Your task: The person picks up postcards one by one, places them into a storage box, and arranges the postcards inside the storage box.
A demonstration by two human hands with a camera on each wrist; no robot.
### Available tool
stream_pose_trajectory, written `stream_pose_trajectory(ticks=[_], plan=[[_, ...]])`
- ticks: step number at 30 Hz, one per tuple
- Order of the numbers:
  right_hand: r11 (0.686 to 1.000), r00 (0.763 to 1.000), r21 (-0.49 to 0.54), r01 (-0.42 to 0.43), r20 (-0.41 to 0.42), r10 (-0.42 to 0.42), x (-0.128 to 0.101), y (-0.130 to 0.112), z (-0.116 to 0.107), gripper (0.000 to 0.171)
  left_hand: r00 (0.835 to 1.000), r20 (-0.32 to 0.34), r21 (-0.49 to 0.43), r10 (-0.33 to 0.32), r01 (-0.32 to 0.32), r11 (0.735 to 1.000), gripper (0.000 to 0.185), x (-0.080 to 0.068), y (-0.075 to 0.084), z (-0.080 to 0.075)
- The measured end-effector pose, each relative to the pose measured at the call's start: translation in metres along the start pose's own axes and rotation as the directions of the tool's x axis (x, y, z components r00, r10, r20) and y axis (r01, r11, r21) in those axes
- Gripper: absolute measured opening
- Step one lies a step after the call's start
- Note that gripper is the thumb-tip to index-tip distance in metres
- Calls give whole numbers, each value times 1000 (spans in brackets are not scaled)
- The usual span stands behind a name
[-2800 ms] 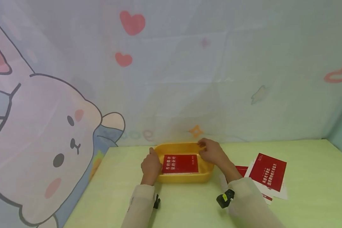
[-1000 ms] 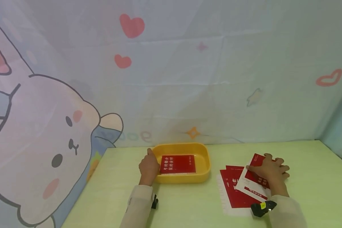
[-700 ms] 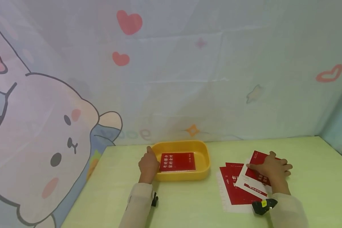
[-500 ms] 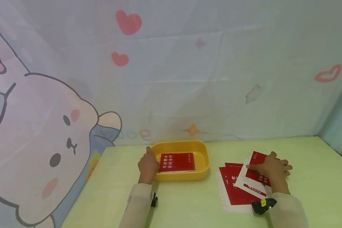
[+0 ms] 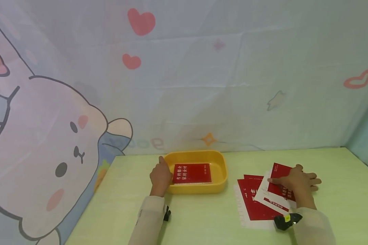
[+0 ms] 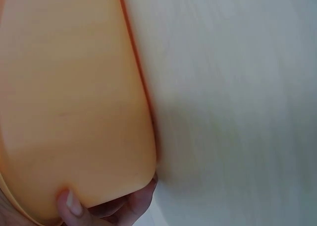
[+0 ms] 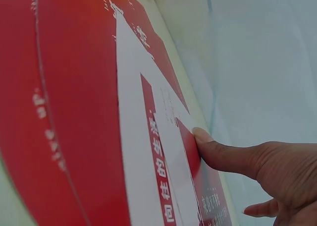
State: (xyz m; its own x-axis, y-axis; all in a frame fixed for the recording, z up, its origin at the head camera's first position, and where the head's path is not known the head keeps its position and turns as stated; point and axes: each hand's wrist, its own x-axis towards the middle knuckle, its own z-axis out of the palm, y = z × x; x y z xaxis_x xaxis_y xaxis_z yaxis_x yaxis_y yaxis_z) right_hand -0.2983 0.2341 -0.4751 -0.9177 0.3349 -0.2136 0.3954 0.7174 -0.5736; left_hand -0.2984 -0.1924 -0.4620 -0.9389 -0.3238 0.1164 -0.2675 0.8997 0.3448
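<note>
I see 1 card (image 5: 191,173) in tray (image 5: 220,170). L hand (image 5: 160,177) grips tray's left rim. R hand (image 5: 300,182) flat, fingers apart, pressing top card (image 5: 279,172) of stack (image 5: 254,200) at right. Approx 3 left, I judge.

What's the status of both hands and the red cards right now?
Left hand grips yellow tray end. Right hand presses flat on top red card. Nothing blocking.
</note>
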Motion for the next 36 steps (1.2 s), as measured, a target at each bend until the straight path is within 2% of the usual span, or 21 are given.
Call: stream_pose_trajectory(ticks=[9, 16, 25, 31, 36], plan=[[1000, 1000, -4, -12, 8, 13, -3, 0, -5, 111, 1000, -8, -13, 11, -11, 1000, 46, -1, 2, 0], [999, 999, 18, -28, -39, 28, -5, 4, -9, 109, 1000, 2, -17, 16, -16, 1000, 47, -3, 5, 2], [998, 997, 49, 41, -74, -38, -4, 3, -11, 120, 1000, 20, -11, 3, -3, 1000, 47, -4, 7, -4], [996, 997, 45, 75, -33, -73, -4, 1, -9, 117, 1000, 21, -19, 8, -7, 1000, 46, -5, 4, -5], [990, 996, 119, 75, 31, -79, -8, -5, -10, 120, 1000, 16, -9, 1, -1, 1000, 47, -5, 2, -3]])
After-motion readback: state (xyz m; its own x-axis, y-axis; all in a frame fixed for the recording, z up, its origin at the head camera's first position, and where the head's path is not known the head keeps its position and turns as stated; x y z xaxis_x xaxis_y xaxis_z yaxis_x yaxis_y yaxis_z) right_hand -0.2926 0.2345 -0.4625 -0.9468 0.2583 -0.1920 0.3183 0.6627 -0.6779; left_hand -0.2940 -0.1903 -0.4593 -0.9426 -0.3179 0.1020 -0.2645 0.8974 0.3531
